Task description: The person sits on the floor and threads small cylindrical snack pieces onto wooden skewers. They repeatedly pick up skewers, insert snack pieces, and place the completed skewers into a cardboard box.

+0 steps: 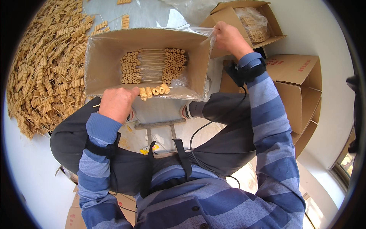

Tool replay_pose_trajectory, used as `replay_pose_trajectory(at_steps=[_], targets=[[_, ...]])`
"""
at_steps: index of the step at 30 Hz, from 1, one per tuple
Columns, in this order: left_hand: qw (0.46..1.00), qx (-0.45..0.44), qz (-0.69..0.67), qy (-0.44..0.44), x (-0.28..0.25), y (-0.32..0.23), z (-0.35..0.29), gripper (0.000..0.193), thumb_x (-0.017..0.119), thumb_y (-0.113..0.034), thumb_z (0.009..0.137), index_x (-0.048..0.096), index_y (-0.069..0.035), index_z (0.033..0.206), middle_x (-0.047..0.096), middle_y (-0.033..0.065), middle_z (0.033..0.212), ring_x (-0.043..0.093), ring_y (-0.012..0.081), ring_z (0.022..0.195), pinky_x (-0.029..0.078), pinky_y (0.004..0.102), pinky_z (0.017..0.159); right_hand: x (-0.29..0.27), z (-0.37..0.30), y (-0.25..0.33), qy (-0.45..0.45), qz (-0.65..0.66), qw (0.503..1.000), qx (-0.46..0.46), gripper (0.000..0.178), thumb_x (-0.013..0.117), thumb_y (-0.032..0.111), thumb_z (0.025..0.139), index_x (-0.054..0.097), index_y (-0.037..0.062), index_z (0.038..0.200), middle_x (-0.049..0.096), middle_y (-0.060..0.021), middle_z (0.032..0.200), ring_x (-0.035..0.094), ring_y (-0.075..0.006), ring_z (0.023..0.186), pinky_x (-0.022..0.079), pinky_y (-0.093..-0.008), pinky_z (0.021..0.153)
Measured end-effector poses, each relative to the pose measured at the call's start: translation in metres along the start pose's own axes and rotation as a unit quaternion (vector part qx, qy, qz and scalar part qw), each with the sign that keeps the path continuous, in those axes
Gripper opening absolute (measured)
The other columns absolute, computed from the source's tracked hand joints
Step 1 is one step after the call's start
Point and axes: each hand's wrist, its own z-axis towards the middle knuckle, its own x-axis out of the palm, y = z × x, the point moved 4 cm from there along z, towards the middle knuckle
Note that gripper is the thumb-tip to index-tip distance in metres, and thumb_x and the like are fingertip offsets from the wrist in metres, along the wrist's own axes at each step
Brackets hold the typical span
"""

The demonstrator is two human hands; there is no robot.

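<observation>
A cardboard box (103, 65) lined with clear plastic stands in front of me. Inside it, skewers (152, 66) of tan rolled pieces lie stacked, their rolls at both ends and thin sticks across the middle. My left hand (116, 103) is closed around the stick of one skewer of rolls (154, 92), at the box's near edge. That skewer's rolls stick out to the right of my fingers, and its stick end shows behind the hand. At the far right corner, my right hand (230, 38) grips the plastic liner (207, 32) over the box edge; its fingertips are partly hidden.
A large heap of skewers (45, 72) covers the left side. Another open box (274, 21) with bagged rolls (253, 24) stands at the far right. Empty cartons (293, 68) are stacked beside my right arm. A cable (194, 133) hangs from my right wrist across my lap.
</observation>
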Motion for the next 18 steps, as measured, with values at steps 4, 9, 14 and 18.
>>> replay_pose_trajectory(at_steps=[4, 9, 14, 18], targets=[[1.000, -0.005, -0.015, -0.017, -0.002, 0.000, 0.000, 0.016, 0.060, -0.001, 0.075, 0.060, -0.008, 0.089, 0.063, 0.0157, 0.065, 0.066, 0.0356, 0.067, 0.051, 0.0464, 0.057, 0.007, 0.006, -0.015, 0.106, 0.212, 0.965, 0.110, 0.019, 0.054, 0.014, 0.096, 0.064, -0.0001, 0.104, 0.069, -0.0133, 0.078, 0.068, -0.0214, 0.064, 0.055, -0.0343, 0.060], [1.000, -0.002, -0.013, -0.025, -0.001, -0.002, 0.001, 0.015, 0.060, -0.001, 0.075, 0.059, -0.008, 0.088, 0.063, 0.0156, 0.065, 0.066, 0.0353, 0.068, 0.050, 0.0467, 0.057, 0.011, 0.012, -0.004, 0.039, 0.203, 0.977, 0.050, 0.021, 0.055, 0.017, 0.096, 0.065, -0.0009, 0.099, 0.068, -0.0123, 0.072, 0.065, -0.0217, 0.055, 0.054, -0.0349, 0.056], [1.000, -0.003, -0.017, -0.008, 0.002, -0.004, 0.000, 0.019, 0.063, -0.002, 0.073, 0.061, -0.008, 0.091, 0.064, 0.0141, 0.066, 0.067, 0.0337, 0.069, 0.051, 0.0451, 0.058, 0.015, 0.024, 0.004, -0.025, 0.142, 0.989, -0.040, 0.027, 0.056, 0.022, 0.095, 0.065, -0.0004, 0.108, 0.070, -0.0160, 0.082, 0.068, -0.0306, 0.070, 0.055, -0.0398, 0.067], [1.000, -0.002, -0.005, 0.011, 0.004, -0.003, -0.001, 0.030, 0.070, -0.004, 0.069, 0.064, -0.008, 0.098, 0.067, 0.0118, 0.069, 0.069, 0.0313, 0.070, 0.053, 0.0428, 0.060, 0.014, 0.031, 0.000, -0.006, 0.063, 0.997, -0.033, 0.028, 0.056, 0.023, 0.097, 0.067, 0.0033, 0.113, 0.072, -0.0133, 0.092, 0.066, -0.0267, 0.085, 0.052, -0.0357, 0.078]])
